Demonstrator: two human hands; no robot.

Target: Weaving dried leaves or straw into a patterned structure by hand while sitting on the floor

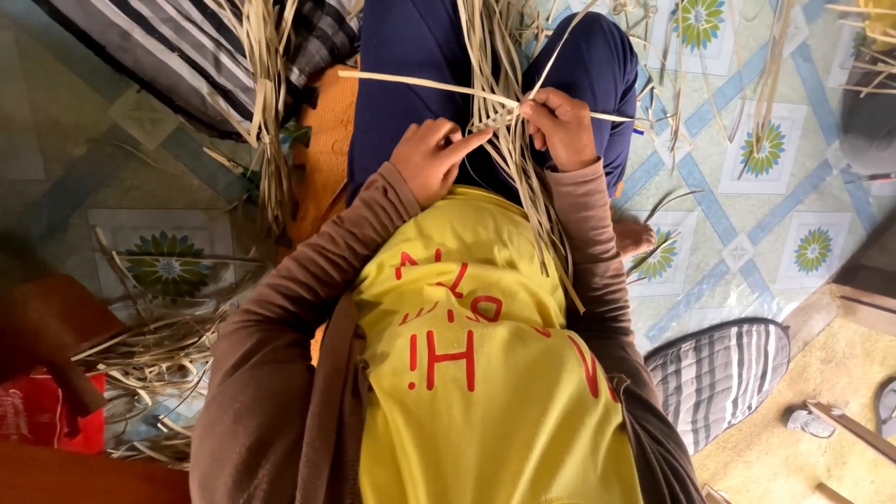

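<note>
I look down over my yellow shirt and blue trousers at a small piece of woven pale leaf strips (504,117) on my lap. My right hand (560,126) pinches one thin strip (420,84) that runs crosswise over the weave. Beside it my left hand (434,157) points its forefinger against the woven part and presses on it. Long loose ends of the strips (541,215) trail down over my shirt, and others run up past my knees.
A bundle of dry strips (266,103) hangs at upper left over striped cloth. More strips (159,359) lie heaped at lower left near a red bag (37,411). Patterned floor mat (775,187) on the right, striped cushion (723,369) at lower right.
</note>
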